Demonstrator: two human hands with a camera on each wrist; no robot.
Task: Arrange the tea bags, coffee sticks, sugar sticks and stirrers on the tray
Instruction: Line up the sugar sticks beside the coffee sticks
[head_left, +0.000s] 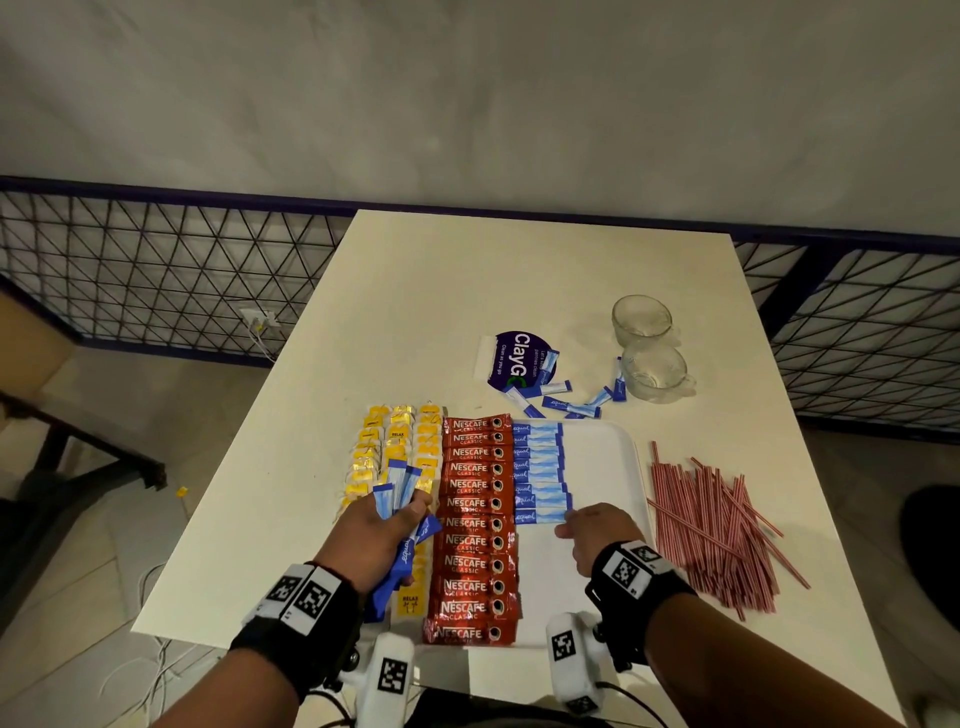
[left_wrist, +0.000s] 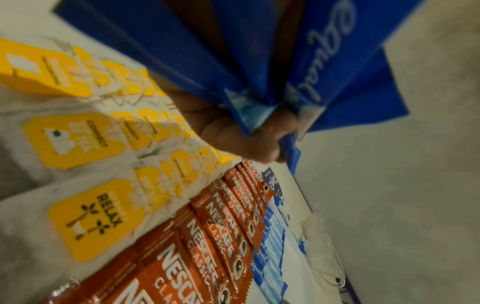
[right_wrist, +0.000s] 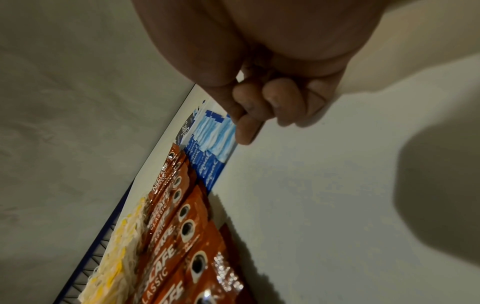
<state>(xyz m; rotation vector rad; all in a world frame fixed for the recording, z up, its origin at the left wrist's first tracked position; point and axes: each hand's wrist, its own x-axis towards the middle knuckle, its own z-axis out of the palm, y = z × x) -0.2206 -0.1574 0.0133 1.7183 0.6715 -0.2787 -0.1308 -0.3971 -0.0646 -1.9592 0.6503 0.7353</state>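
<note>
My head camera looks steeply down from above the table's near edge, taking in the whole tray (head_left: 631, 457) with the wall beyond. My left wrist camera sits low and close over the tea bags (left_wrist: 85, 218), facing far-right along the coffee sticks (left_wrist: 207, 236). My right wrist camera skims the bare tray floor, facing far-left; both share those red rows.

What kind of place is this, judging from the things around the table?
Probably a plain indoor workroom or office corner, not a real cafe: a bare white table against a blank wall, a dark wire-mesh partition, and a wall socket with cables low down.
</note>
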